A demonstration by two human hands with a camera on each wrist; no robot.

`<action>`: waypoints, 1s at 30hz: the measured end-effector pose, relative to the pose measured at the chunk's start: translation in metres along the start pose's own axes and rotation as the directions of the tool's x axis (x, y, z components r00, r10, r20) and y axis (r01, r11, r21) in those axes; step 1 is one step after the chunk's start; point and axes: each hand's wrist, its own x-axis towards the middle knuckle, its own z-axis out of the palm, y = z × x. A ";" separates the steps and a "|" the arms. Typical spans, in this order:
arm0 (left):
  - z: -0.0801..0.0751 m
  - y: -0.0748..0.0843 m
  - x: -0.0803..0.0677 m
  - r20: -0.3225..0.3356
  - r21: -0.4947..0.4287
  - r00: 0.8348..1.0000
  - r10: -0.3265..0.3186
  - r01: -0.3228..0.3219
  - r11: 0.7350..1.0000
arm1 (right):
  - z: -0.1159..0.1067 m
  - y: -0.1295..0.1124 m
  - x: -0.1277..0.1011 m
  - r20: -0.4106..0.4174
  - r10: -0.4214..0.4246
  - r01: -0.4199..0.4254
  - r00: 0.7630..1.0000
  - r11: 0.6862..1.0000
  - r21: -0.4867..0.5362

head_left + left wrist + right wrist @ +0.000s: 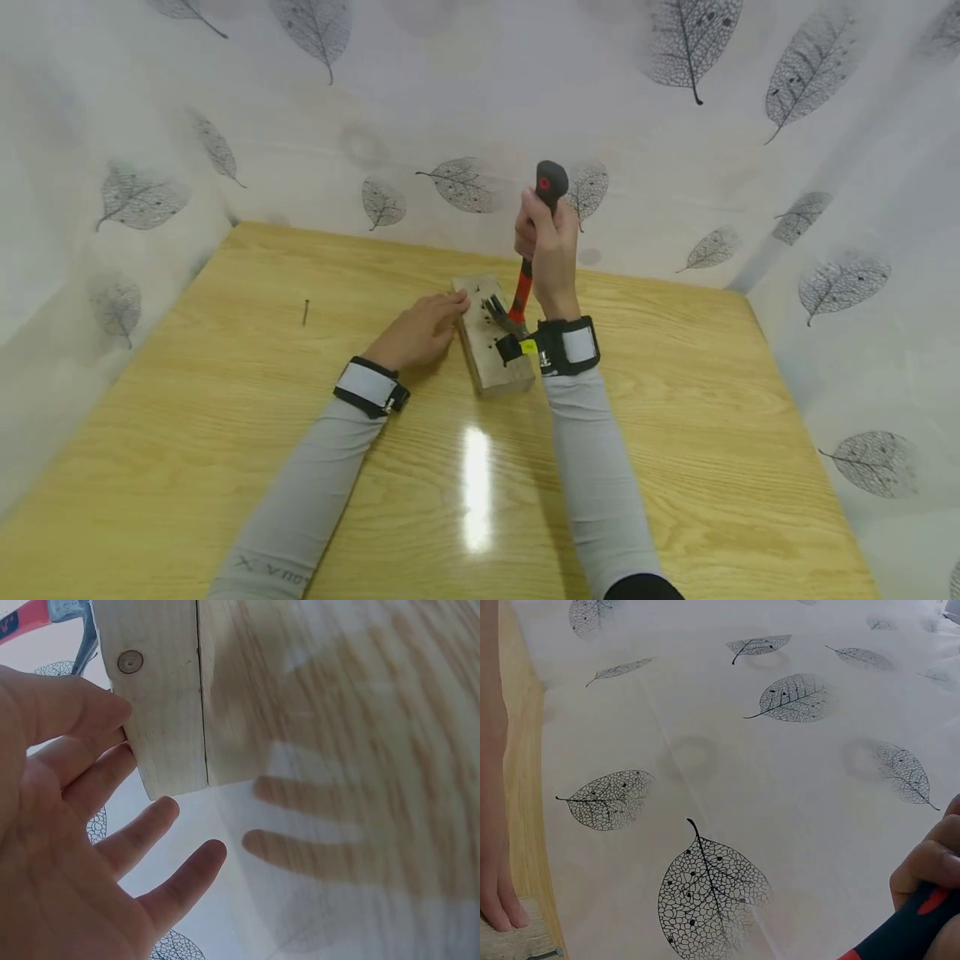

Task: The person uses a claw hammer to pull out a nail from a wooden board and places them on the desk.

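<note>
My right hand (551,242) grips the black-and-red handle of a claw hammer (521,292), the handle end pointing up. The hammer's metal head is down at the top of a wooden block (498,377); the wrist camera partly covers it, and whether the claw holds a nail cannot be told. Several dark spots or nails show on the block. My left hand (425,329) touches the block's left side near its far end. In the left wrist view, the thumb and nearest fingers (101,769) meet the block's edge while the other two stretch past it.
A loose nail (305,312) lies on the wooden table (360,517), left of my left hand. Behind the table and at its sides hangs a white leaf-patterned cloth (300,150). At the right wrist view's lower left, a nail (546,954) sticks out by the block.
</note>
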 end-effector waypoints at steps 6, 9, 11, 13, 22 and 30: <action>0.003 -0.004 0.002 0.016 0.016 1.000 -0.004 0.004 1.000 | 0.012 0.016 0.025 0.027 0.145 -0.142 0.989 0.986 -0.089; 0.003 -0.005 0.003 0.021 0.024 1.000 -0.004 0.004 1.000 | 0.020 0.025 0.037 0.038 0.206 -0.197 0.978 0.966 -0.167; 0.004 -0.005 0.004 0.024 0.027 1.000 -0.008 0.008 1.000 | 0.025 0.032 0.044 0.041 0.245 -0.231 0.969 0.948 -0.217; 0.004 -0.005 0.004 0.029 0.030 0.999 -0.016 0.016 0.999 | 0.030 0.039 0.049 0.038 0.280 -0.261 0.959 0.929 -0.261; 0.002 -0.005 0.004 0.030 0.072 0.998 -0.063 0.060 0.996 | 0.044 0.059 0.061 0.026 0.351 -0.318 0.936 0.875 -0.365; 0.003 -0.004 0.004 0.033 0.072 0.997 -0.066 0.064 0.995 | 0.044 0.064 0.060 0.022 0.286 -0.261 0.958 0.901 -0.346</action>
